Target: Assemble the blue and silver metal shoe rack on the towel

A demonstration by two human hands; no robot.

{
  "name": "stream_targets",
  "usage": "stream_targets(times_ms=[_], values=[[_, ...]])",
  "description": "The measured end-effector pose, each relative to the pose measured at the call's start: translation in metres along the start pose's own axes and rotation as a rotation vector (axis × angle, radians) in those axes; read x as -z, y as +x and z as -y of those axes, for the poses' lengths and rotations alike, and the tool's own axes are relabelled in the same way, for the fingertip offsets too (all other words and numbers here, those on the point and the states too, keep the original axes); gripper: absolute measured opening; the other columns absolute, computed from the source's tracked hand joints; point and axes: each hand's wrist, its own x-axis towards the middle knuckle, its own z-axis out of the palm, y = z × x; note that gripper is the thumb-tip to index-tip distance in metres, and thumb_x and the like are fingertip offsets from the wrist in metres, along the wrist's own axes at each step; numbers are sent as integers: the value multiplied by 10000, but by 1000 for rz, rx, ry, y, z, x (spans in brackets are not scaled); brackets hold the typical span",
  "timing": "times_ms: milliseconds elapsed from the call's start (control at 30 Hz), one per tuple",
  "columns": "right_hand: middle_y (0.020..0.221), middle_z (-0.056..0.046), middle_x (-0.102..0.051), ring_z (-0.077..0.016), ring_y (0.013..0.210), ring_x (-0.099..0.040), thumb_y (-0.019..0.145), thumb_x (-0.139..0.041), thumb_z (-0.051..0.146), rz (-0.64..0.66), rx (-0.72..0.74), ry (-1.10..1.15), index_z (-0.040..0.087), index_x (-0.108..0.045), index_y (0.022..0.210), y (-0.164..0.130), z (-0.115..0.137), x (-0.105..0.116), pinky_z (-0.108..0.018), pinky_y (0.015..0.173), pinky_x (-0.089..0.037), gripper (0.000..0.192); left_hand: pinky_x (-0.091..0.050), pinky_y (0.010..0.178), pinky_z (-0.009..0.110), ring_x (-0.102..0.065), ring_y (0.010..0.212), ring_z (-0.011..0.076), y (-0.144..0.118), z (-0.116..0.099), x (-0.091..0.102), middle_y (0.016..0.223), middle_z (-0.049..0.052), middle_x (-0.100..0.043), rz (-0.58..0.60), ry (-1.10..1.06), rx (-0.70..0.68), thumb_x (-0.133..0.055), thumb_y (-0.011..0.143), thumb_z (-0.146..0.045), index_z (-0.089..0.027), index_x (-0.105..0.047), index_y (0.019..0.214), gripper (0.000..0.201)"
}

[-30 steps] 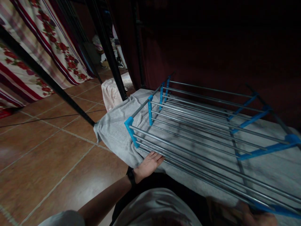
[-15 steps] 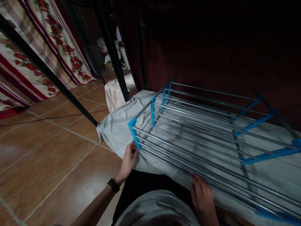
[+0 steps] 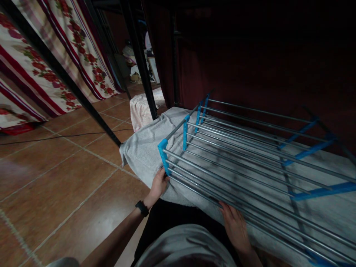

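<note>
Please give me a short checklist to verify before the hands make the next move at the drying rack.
1. Left hand touches blue plastic corner bracket of the metal-bar drying rack: ok.
2. Right hand lies at the near bars: ok.
3. Grey towel spread under the rack: ok.
4. Towel's left end hangs past the rack: not ok.
5. Firmness of each hand's grip: cannot tell.

Head camera, looking forward-down, close above drying rack (image 3: pixel 250 155).
</note>
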Motion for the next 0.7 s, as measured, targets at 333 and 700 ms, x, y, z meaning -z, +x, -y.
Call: stream_targets(times_ms=[333,700], values=[[1251,-59,-693,-236,1104,-652,1035,-407,282,12,-12,-47,263,-593,1326,3,-1,7,-402,957,-505,346,-512,837,366,-600,853,210,-1,-2,0,854,21,-601,25,18,-14,-584,725,-102,-196,-625,893,197],[1225,-60,-710,-242,1072,-668,1032,-413,299,1,-10,-50,256,-613,1310,-2,-7,2,-421,951,-507,345,-529,867,418,-601,874,228,-1,-9,-3,863,29,-609,28,19,-8,-579,723,-88,-190,-608,895,202]])
